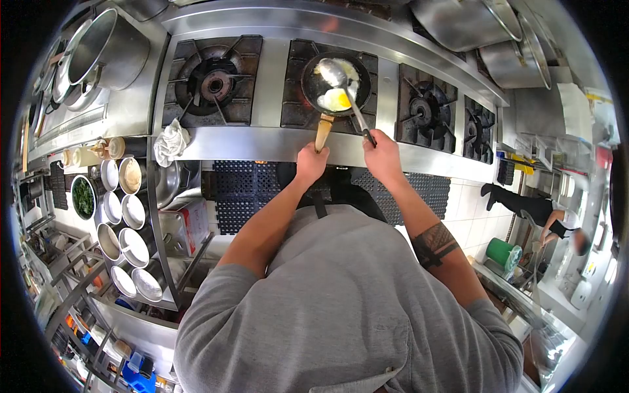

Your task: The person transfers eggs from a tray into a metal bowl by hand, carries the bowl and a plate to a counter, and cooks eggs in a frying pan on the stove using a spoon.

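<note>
My left hand [312,162] is closed around the light-coloured handle [324,133] of a dark frying pan [305,82]. The pan sits on a middle burner of the stove. In my right hand [382,157] is a long metal spoon [358,116] with a dark grip end. Its wide bowl is over the pan's middle, touching or just above the food. A fried egg [335,99] with a yellow yolk lies at the pan's near side, and more egg white shows around the spoon's bowl.
A burner [216,84] flanks the pan's burner on the left, another [427,111] on the right. A crumpled white cloth [171,141] hangs at the stove's front edge. Several round containers [133,211] stand at left, near a large pot [118,56]. Another person [544,213] is at far right.
</note>
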Demonstrator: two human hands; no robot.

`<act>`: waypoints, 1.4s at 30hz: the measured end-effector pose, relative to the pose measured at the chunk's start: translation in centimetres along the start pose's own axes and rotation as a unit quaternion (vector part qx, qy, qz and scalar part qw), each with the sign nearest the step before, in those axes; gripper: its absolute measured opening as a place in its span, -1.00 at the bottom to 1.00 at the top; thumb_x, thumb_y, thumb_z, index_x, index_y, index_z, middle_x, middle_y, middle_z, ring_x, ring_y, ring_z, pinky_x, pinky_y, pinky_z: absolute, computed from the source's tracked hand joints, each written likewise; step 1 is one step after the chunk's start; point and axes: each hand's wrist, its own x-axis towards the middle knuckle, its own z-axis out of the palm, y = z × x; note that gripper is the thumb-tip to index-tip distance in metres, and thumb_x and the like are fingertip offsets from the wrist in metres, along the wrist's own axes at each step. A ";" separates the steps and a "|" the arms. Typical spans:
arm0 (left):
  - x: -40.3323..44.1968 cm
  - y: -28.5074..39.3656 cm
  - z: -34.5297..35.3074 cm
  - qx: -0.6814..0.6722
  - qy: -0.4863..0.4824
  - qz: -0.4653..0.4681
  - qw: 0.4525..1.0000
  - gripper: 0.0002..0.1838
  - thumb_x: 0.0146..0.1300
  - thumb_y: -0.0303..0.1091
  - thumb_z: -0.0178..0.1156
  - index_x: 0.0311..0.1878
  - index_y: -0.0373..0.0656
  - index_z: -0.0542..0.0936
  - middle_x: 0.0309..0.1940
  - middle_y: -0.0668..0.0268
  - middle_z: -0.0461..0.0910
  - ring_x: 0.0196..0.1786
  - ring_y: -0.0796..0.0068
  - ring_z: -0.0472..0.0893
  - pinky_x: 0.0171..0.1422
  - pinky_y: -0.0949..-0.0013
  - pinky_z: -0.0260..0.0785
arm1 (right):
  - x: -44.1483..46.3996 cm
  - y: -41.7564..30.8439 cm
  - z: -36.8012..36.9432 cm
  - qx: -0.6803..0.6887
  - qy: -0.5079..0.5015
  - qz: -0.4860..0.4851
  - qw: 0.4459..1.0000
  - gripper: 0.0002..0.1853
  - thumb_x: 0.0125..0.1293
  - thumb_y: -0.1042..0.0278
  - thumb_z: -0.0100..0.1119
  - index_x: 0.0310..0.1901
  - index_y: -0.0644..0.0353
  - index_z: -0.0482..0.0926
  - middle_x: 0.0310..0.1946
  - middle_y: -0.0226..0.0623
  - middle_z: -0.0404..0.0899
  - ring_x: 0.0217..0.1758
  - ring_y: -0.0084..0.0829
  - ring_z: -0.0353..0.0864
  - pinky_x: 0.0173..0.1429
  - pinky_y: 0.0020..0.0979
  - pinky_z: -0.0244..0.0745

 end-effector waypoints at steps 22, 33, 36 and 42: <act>-0.2 0.3 -0.2 -0.008 -0.003 0.013 1.000 -0.62 0.32 -0.16 0.29 -0.19 -0.40 0.65 -0.31 -0.19 0.71 -0.16 -0.24 0.72 -0.01 -0.05 0.54 | -0.2 -1.4 -0.9 0.442 -0.159 0.287 0.835 -0.78 0.43 0.39 0.27 -0.01 0.35 0.59 -0.39 -0.23 0.62 -0.60 -0.51 0.54 -0.67 -0.44 0.35; -0.2 0.2 -0.1 -0.014 -0.005 0.003 1.000 -0.61 0.32 -0.15 0.30 -0.21 -0.40 0.64 -0.31 -0.19 0.70 -0.15 -0.25 0.71 0.00 -0.05 0.53 | 1.1 -0.1 -0.9 -0.071 0.061 -0.065 0.993 -0.70 0.41 0.37 0.23 0.08 0.36 0.59 -0.07 0.21 0.69 -0.05 0.25 0.69 0.05 0.06 0.61; -0.2 0.3 -0.1 0.004 -0.002 -0.001 1.000 -0.61 0.32 -0.15 0.30 -0.20 -0.41 0.65 -0.31 -0.20 0.70 -0.15 -0.24 0.72 0.00 -0.06 0.54 | 0.5 -0.7 -0.5 -0.021 -0.034 -0.015 0.999 -0.71 0.41 0.35 0.25 0.05 0.36 0.61 -0.13 0.20 0.70 -0.04 0.22 0.70 0.06 0.03 0.61; -0.3 0.2 -0.1 -0.010 -0.007 -0.010 1.000 -0.62 0.31 -0.17 0.29 -0.18 -0.41 0.66 -0.30 -0.20 0.70 -0.15 -0.23 0.72 0.00 -0.05 0.54 | -0.2 -1.4 1.0 -0.030 -0.058 -0.015 0.998 -0.72 0.39 0.38 0.25 -0.02 0.44 0.60 -0.21 0.19 0.70 -0.17 0.10 0.76 -0.06 0.00 0.67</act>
